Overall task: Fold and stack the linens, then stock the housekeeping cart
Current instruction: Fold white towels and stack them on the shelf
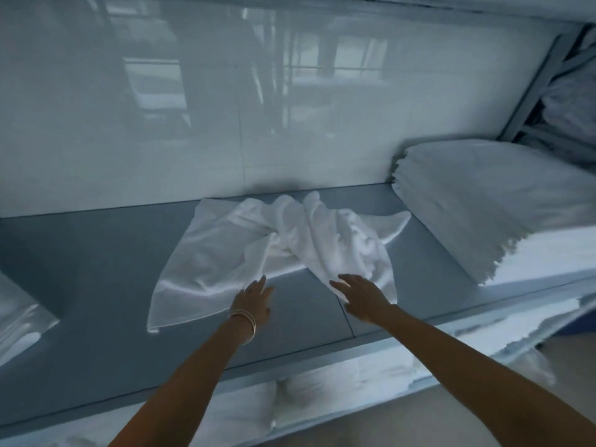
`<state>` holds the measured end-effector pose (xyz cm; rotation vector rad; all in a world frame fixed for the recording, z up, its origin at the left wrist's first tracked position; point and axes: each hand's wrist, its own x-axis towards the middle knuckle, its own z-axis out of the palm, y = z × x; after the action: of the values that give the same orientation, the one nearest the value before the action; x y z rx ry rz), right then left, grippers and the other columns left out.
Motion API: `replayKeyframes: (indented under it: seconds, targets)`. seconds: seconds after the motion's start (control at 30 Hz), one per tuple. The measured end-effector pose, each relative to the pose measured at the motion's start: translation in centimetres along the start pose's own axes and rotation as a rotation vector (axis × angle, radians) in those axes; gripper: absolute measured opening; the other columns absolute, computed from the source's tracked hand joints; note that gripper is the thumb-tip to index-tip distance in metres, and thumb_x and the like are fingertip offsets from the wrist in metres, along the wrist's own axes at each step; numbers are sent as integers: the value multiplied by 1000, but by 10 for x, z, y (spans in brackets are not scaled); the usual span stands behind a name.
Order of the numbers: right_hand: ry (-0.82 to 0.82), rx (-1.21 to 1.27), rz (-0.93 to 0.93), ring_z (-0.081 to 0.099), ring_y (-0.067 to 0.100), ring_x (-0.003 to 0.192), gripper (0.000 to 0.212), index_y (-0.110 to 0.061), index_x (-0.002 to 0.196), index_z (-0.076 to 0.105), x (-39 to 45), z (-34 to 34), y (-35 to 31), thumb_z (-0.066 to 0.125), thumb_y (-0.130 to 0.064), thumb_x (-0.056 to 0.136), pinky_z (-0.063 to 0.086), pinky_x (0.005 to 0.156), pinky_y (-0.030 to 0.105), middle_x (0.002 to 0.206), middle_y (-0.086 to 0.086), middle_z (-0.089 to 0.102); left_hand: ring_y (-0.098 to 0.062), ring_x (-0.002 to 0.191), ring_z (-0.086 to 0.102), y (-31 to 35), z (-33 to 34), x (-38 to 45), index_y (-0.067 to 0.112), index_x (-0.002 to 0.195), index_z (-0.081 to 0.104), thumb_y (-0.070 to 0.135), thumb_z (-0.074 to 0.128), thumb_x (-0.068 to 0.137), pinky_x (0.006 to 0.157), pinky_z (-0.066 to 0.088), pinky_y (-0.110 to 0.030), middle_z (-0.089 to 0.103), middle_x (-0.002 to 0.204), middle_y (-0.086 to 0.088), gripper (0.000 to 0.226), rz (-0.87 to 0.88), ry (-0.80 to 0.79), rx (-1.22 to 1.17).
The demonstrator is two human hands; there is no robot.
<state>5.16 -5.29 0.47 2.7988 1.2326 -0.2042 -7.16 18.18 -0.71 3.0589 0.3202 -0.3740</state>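
Both arms are reaching forward over the grey tabletop (96, 253), palms down and fingers straight, each grip released and holding nothing. The left hand (254, 300), with bangles (245, 319) at the wrist, is hovering at the near edge of a crumpled white towel (274, 243); the right hand (361, 296) is lying over its near right corner. A stack of folded linens (493, 201) is sitting to the right.

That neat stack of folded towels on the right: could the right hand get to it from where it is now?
Probably yes. The right hand hovers open at the near edge of the crumpled towel, and only bare shelf surface shows between it and the folded stack. Nothing stands in the way.
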Motion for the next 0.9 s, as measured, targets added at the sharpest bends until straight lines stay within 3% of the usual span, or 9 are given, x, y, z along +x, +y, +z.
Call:
replayKeyframes:
  seconds: [0.1,0.2,0.27,0.4,0.5,0.67,0.73,0.8,0.9]
  targets:
    - [89,97,34,40,40,130,65,-21,137,48,2,5,23,64,-2,78,39,101,54,146,17,39,-21,146,6,32,1,13,21,150,15,23,43,97,117,14,-37,-4,159,-4,60,82,-13,30]
    - [-16,78,208,22,39,138,67,-37,146,27,6,4,51,57,-19,90,34,104,48,154,15,13,-21,146,3,52,-1,21,23,150,15,22,42,98,117,12,-39,-4,159,-2,59,98,-40,30]
    - [-106,271,345,18,40,138,71,-42,146,19,15,7,71,59,-32,89,27,109,45,151,20,7,-21,147,3,59,-6,23,23,150,16,22,41,98,117,12,-38,-3,159,-2,58,106,-29,32]
    - [-64,506,420,47,36,120,51,-23,131,51,23,17,92,66,-20,83,39,102,38,134,20,39,-19,146,5,75,-17,19,24,149,17,24,42,97,117,11,-35,1,159,-2,58,102,35,-13]
    - [49,621,290,61,28,101,34,-14,109,68,22,7,78,66,-4,76,47,88,31,116,16,59,-18,146,9,93,-21,19,24,150,12,31,49,94,117,10,-34,5,159,-1,68,83,111,-76]
    - [105,938,-84,61,6,83,41,-15,113,61,-9,-40,46,72,-4,76,44,73,5,99,0,63,-19,134,33,135,-27,29,16,147,27,44,70,75,113,27,-33,34,147,-1,89,66,262,-544]
    - [59,1039,-199,60,-9,79,43,-14,115,59,-19,-55,44,75,-5,75,45,69,5,95,-7,63,-16,116,52,151,-31,35,13,129,53,43,72,72,101,41,-28,53,124,2,67,24,324,-798]
    - [28,1040,-278,61,-14,79,36,-11,113,58,-24,-67,50,69,-2,79,48,72,8,93,-11,64,-20,96,62,160,-35,36,10,109,61,36,64,79,83,46,-25,64,102,-2,40,-58,430,-857]
    - [113,975,-285,64,-1,82,36,-6,110,59,-15,-71,73,51,12,81,51,77,15,91,-3,64,-25,76,63,153,-44,25,5,90,63,42,47,71,66,46,-30,66,82,-10,45,-68,616,-800]
